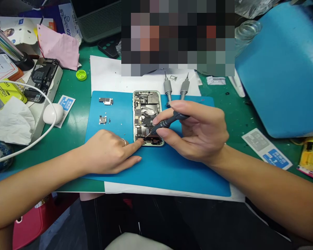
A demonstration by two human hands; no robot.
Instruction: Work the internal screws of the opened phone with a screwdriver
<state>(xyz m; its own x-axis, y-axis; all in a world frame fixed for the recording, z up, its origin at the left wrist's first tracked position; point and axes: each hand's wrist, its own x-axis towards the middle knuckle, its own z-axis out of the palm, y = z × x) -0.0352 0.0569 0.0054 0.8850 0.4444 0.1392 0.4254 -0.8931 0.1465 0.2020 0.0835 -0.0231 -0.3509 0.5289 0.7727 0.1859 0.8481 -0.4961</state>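
An opened smartphone [148,113] lies on the blue mat [114,139], its inner parts exposed and its pale frame around them. My left hand [112,152] has its index finger stretched onto the phone's lower left part. The thumb points out too, and the other fingers are curled under and partly hidden; it holds nothing that I can see. In my right hand [198,132], between thumb and fingers, is a dark grey precision screwdriver [168,122]. Its thin tip reaches into the lower part of the phone, close to my left fingertip.
Small metal parts [106,101], a small silver component [102,119] and tiny screws lie left of the phone. Two grey screwdrivers [167,88] rest behind it. A charger cable [48,99], boxes and another opened phone [42,80] crowd the left; a blue padded surface [281,73] stands right.
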